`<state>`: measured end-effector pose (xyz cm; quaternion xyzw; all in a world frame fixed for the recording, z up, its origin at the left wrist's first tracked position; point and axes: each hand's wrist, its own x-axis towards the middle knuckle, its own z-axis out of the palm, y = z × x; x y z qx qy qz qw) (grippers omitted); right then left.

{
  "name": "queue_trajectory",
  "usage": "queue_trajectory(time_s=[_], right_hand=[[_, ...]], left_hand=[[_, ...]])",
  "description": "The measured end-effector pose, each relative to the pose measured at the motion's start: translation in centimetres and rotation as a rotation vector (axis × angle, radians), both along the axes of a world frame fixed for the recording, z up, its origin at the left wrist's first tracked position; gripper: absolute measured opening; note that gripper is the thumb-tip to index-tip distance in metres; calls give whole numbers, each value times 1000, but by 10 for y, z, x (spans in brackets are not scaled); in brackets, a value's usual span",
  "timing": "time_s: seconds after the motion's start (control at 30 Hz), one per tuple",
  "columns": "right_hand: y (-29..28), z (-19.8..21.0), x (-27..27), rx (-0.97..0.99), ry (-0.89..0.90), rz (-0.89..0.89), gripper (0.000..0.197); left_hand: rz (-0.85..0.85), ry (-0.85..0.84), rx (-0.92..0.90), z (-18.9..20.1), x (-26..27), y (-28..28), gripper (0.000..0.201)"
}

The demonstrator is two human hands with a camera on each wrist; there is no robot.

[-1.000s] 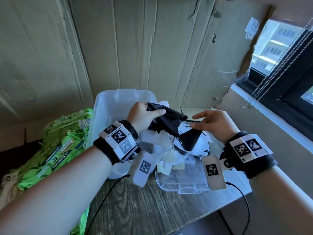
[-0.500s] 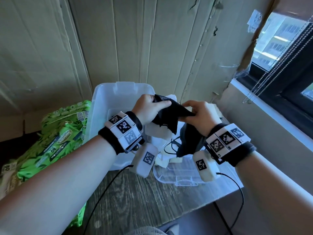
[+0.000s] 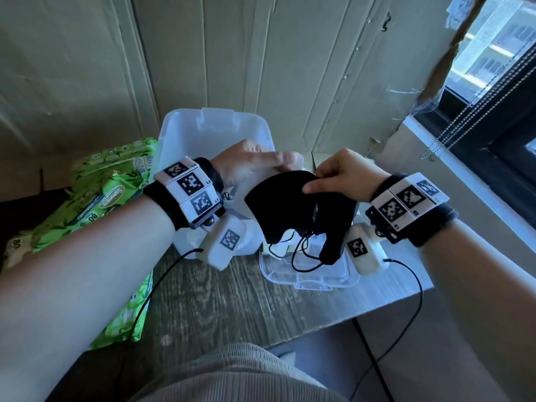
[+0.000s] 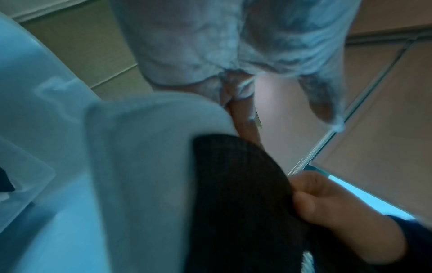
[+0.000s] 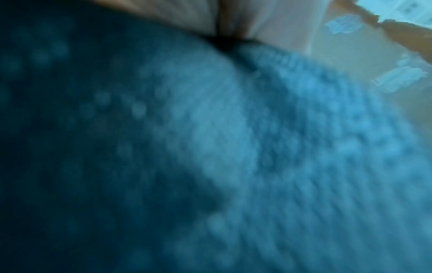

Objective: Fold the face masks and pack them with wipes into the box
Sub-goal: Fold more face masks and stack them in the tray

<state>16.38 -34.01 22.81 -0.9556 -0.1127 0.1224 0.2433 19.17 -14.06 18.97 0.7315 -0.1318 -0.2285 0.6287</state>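
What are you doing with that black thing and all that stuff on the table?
A person is packing face masks. The right hand pinches a black face mask by its top edge, so it hangs over a clear lid on the wooden table, ear loops dangling. The left hand is blurred and reaches over the clear plastic box, fingers stretched out, by some white masks. Green packs of wipes wait on the left, not yet packed.

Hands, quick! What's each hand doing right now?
Left hand: open, fingers straight, holding nothing visible.
Right hand: pinching the black face mask.
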Motion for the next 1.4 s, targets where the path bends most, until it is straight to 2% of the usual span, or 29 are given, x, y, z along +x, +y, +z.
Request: queue_trajectory(time_s=[0.1,0.2,0.27,0.33,0.43,0.53,0.63,0.73,0.8,0.87,0.93,1.03,1.13,1.2,1.3,1.4], right_hand=[[8,0,10,-89,-33,9,43],[9,-5,15,-30,-77,-26,39],[5,-9,14,2,-101,-61,30],[-1,-10,13,40,-145,-130,25],[-14,-5,19,179,-398,-406,25],[-9,3,21,364,-600,-598,26],[17,0,14,299,-553,-558,12],[42,-18,11,296,-485,-498,9],[51,-26,13,470,-373,-506,14],[54,-28,11,774,-161,-496,26],[50,-29,7,901,-40,-428,35],[43,-37,4,790,-50,-331,36],[45,-44,2,518,-173,-323,27],[44,-45,2,349,-257,-352,15],[35,-43,-3,370,-261,-390,18],[23,-36,-6,338,-415,-607,21]], left_hand=[[-83,-86,114,-3,-7,-3,32],[-26,-112,125,-8,-9,0,19],[57,-136,106,-11,-7,5,17],[149,-184,85,-11,-7,8,27],[228,-254,31,-12,-7,11,44],[276,-336,48,-15,-6,9,45],[314,-323,88,-13,-10,0,37],[291,-278,62,-9,-16,-8,17],[231,-218,-17,-6,-22,-7,11],[217,-186,-59,-8,-23,-4,23],[233,-196,-47,-12,-22,1,31],[224,-251,6,-19,-20,7,36],[176,-255,65,-20,-20,9,40],[171,-228,90,-20,-19,12,33],[245,-157,71,-21,-19,18,20],[358,-136,59,-25,-19,20,9]])
